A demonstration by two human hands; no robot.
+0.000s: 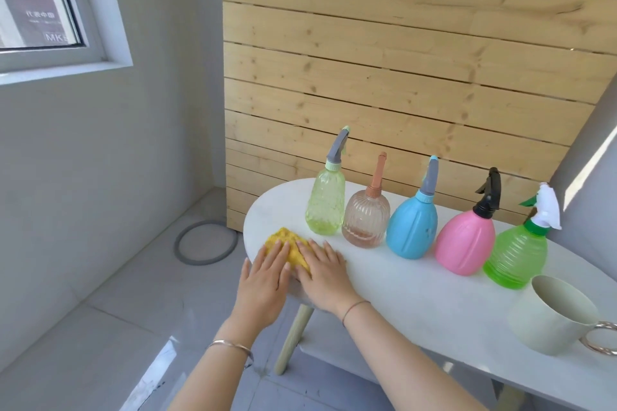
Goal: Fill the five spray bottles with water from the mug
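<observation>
Left hand [267, 272] and right hand [320, 272] lie flat on a yellow cloth [283, 237], gripping nothing. Spray bottles [412, 228] stand in a row to their right, with the mug [554, 314] farthest right and nearer the right hand.

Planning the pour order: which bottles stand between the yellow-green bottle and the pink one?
In the head view, two: the ribbed peach bottle, then the blue bottle.

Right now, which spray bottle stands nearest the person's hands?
The yellow-green bottle at the row's left end, behind the yellow cloth under the left hand and right hand; the others stand further right.
</observation>
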